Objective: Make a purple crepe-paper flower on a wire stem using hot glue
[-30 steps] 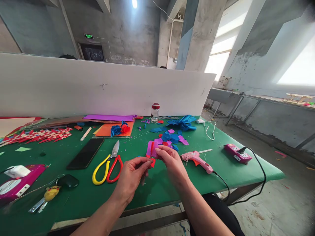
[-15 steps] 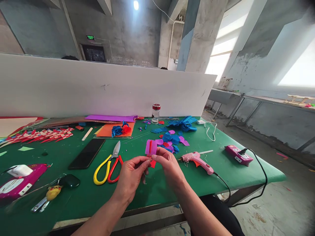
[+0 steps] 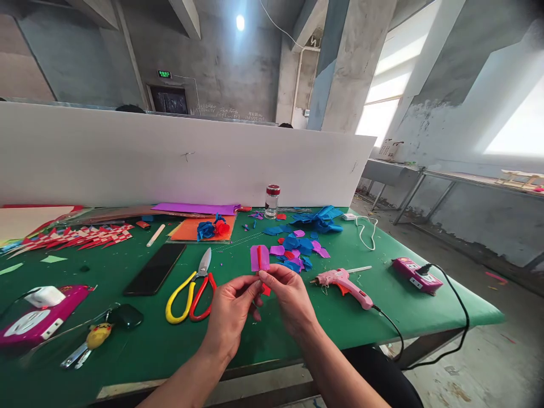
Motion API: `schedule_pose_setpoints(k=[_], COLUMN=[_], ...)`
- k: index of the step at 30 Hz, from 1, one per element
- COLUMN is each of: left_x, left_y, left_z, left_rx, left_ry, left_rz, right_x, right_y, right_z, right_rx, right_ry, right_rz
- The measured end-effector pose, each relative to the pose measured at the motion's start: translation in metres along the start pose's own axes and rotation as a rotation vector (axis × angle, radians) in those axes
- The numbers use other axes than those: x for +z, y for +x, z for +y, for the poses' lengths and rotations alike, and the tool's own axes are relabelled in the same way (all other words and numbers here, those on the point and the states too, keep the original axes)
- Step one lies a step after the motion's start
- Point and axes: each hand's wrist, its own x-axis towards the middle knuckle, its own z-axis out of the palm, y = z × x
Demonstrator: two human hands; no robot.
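Observation:
Between my two hands, a small paper flower (image 3: 255,259) stands upright, made of a purple petal around a rolled red strip. My left hand (image 3: 233,303) is closed, its thumb and fingertips pinching the flower's base. From the other side my right hand (image 3: 291,297) pinches the same base, so the fingers cover the lower end. A bit of red paper (image 3: 266,289) shows just below the fingertips. Yellow-and-red-handled scissors (image 3: 196,289) lie left of my left hand. Right of my right hand rests a pink hot glue gun (image 3: 343,282).
Blue, purple and red paper petals (image 3: 300,245) are scattered beyond the hands. A lidded glass jar (image 3: 272,202) stands before a white board (image 3: 212,158). To the left lie a phone (image 3: 155,269) and a keychain with nail clippers (image 3: 91,340); a power strip (image 3: 416,275) sits right.
The view has shifted slightly, so the table sits a little lower and farther right. Both hands keep their pinch on the paper flower, with small finger movements at its base.

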Motion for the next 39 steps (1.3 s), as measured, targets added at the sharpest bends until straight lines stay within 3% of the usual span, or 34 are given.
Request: schedule_pose_setpoints(k=[6,10,14,22,31,39], left_x=[-0.009,-0.021,-0.027,-0.027,-0.027,-0.023], left_y=[0.006,0.019,0.025,0.022,0.021,0.02], left_z=[0.006,0.013,0.019,0.02,0.019,0.023], left_rx=[-0.036,0.052,0.124,0.147,0.118,0.092], left_ry=[0.074,0.079,0.076,0.05,0.045,-0.052], left_rz=[-0.01,0.038,-0.048,-0.186,-0.123,-0.144], right_x=[-0.002,0.0,0.006,0.009,0.01,0.009], right_y=[0.001,-0.001,-0.006,-0.007,-0.008,-0.007], right_z=[-0.012,-0.017,-0.014,-0.008,-0.008,-0.006], right_rx=[-0.042,-0.028,0.031,0.07,0.073,0.044], right_ry=[-0.079,-0.108,-0.081,0.009,0.017,-0.006], right_rz=[0.092,0.095,0.061,0.026,0.017,-0.009])
